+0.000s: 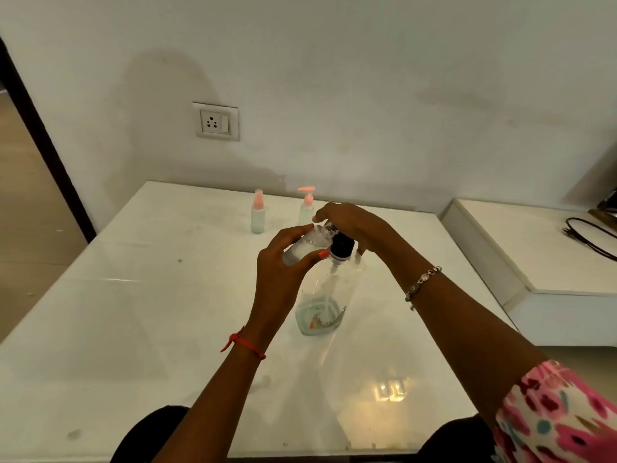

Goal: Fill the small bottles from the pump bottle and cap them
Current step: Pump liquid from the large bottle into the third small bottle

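Floral sleeve [561, 412]; spray bottle [257, 217] beyond pump bottle [330, 289].

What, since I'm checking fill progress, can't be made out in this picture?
1. Head view: nozzle of the pump bottle hidden under the right hand.
2. Head view: mouth of the small bottle lost between it and the left hand; flow unseen.
3. Head view: lower body of the rear pump-top bottle behind the right hand.
4. Head view: black cable cut off by the right edge.

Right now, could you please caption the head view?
Left hand holds small bottle at pump bottle; right hand covers its top.
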